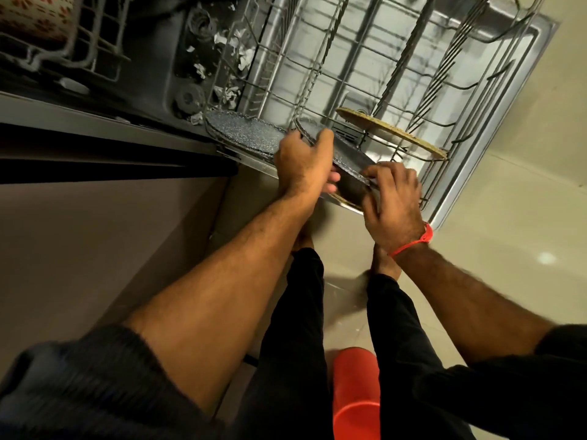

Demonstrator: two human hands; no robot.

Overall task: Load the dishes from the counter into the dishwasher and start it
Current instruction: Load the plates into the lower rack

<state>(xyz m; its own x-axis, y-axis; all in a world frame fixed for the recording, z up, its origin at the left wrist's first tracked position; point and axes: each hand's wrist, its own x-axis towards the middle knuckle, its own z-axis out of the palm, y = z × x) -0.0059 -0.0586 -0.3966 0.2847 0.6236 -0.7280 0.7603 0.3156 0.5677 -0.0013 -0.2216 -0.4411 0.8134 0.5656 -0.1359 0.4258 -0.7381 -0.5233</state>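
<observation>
As both arms reach down from the bottom of the view, the left hand [303, 160] curls its fingers over the upper rim of a dark speckled plate [346, 160], thumb side toward the rack's front edge, while the right hand [392, 198] pinches the same plate's lower rim between thumb and fingertips. The plate stands on edge, tilted, at the front edge of the dishwasher's lower rack [365, 74], its face slanting from upper left to lower right between the wire tines. A second speckled plate [244, 134] leans at the rack's front left corner, just beside the left hand, and a tan plate [390, 131] stands tilted near the rack's front right corner. Both forearms are extended and nearly straight, the wrists bent toward the plate; a red thread [413, 241] circles the right wrist. A floral dish [35, 17] sits in the upper rack at top left, and an orange container [355, 392] lies on the floor tiles below.
</observation>
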